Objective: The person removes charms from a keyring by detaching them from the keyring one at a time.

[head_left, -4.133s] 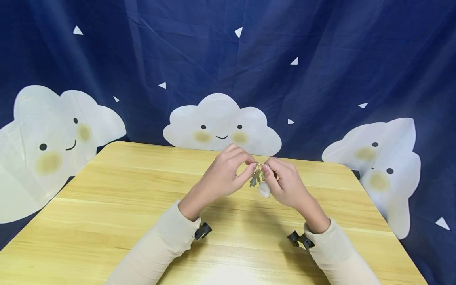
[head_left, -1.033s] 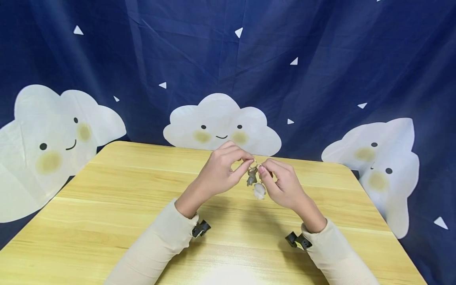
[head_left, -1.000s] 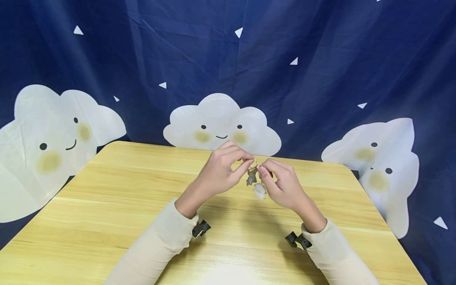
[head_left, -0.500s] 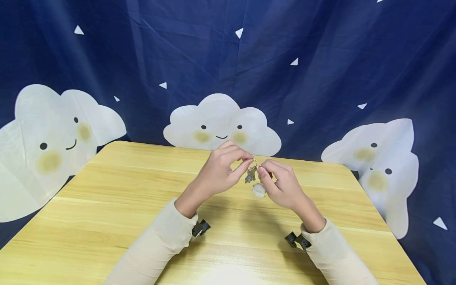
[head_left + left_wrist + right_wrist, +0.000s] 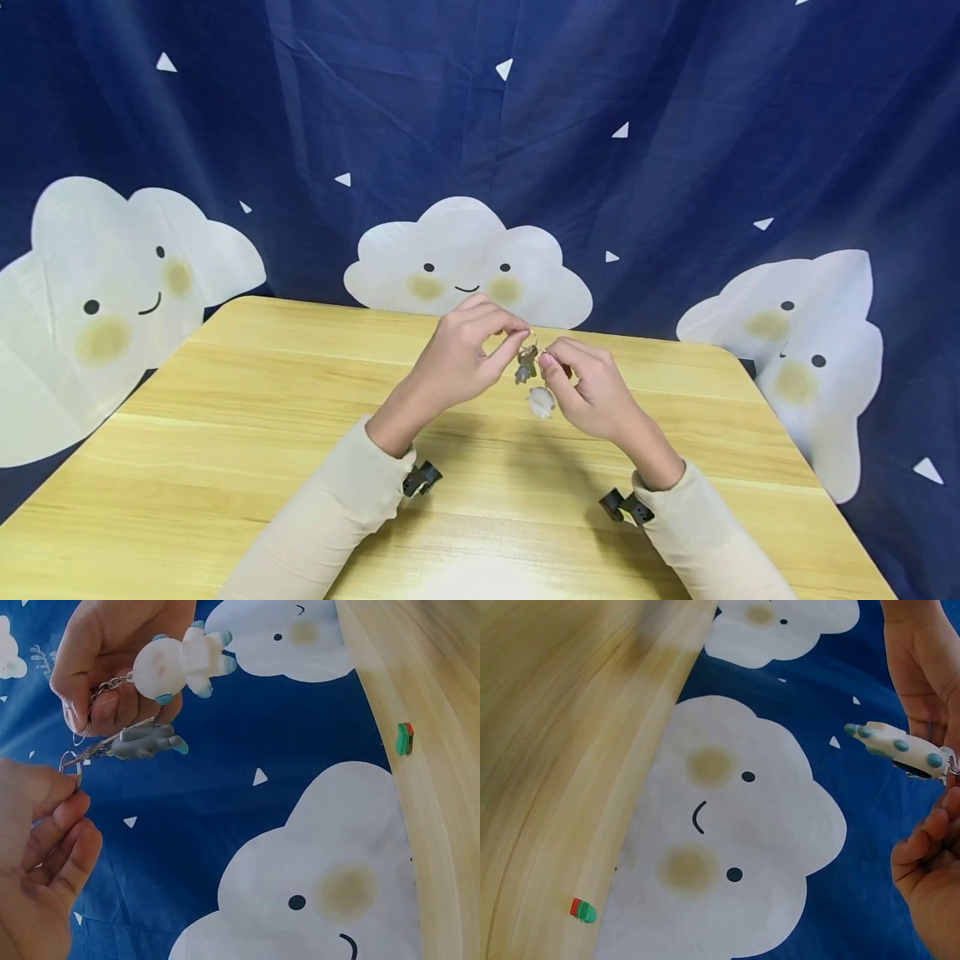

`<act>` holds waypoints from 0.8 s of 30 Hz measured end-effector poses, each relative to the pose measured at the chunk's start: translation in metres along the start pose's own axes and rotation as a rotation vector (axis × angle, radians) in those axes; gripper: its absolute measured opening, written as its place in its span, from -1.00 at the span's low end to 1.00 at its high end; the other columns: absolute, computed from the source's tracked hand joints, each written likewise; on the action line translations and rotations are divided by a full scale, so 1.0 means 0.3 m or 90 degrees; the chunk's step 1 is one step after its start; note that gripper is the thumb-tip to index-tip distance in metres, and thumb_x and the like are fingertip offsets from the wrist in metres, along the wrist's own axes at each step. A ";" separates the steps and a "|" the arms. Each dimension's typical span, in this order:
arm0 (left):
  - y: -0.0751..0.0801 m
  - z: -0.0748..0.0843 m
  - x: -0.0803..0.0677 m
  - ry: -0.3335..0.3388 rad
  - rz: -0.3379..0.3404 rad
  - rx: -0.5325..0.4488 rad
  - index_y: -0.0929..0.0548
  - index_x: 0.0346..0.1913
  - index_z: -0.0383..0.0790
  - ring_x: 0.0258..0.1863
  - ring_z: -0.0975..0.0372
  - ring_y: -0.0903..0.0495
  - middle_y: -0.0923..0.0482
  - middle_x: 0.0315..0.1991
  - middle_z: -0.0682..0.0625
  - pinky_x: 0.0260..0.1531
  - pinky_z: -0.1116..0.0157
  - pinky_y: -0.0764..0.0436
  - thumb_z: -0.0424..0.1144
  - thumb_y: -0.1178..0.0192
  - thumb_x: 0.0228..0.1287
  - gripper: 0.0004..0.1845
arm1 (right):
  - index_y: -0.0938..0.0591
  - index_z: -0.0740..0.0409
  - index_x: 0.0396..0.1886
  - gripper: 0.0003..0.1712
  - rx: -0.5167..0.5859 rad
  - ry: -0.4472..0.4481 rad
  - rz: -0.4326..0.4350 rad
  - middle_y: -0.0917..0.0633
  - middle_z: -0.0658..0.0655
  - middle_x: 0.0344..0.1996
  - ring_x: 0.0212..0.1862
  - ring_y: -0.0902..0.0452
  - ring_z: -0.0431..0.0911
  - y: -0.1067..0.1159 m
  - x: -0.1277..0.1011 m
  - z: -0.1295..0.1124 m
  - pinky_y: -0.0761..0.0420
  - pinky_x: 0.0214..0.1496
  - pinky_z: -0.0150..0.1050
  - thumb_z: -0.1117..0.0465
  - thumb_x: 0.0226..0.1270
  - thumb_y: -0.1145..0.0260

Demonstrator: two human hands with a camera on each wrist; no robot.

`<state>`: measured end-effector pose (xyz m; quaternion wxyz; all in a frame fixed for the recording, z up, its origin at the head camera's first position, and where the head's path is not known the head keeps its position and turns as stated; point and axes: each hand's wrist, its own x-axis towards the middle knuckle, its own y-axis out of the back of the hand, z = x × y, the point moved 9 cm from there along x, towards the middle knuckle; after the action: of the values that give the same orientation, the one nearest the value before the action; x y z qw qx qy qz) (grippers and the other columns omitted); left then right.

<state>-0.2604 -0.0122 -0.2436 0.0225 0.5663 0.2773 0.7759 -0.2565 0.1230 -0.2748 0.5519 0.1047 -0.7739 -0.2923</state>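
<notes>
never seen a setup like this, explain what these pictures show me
No machine: just a person's bare left hand and right hand. The wide picture comes from a camera on the head, the closer two from small black cameras on the wrists. The left hand pinches a thin silver metal ring, with a grey figurine hanging near it; the right hand holds a white, teal-marked figurine by its metal chain. On the pale wooden table lies a small red-and-green object.

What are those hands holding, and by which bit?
Left hand: a silver metal ring, by its edge. Right hand: a white-and-blue toy figure, by its silver metal chain.
</notes>
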 end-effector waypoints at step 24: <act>0.014 -0.006 -0.003 0.008 0.002 0.000 -0.79 -0.27 -0.22 -0.28 0.22 -0.59 -0.73 -0.38 0.05 -0.15 0.29 -0.58 -0.38 -0.33 0.33 -0.94 | -0.47 -0.04 -0.54 -0.65 -0.013 -0.133 -0.136 -0.41 -0.16 -0.60 -0.57 -0.28 -0.30 -0.063 -0.042 0.127 -0.33 -0.56 -0.36 0.35 0.49 -0.16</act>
<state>-0.2604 -0.0167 -0.2429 0.0196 0.5616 0.2765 0.7796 -0.2899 0.1266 -0.3039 0.4348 0.1499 -0.8086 -0.3669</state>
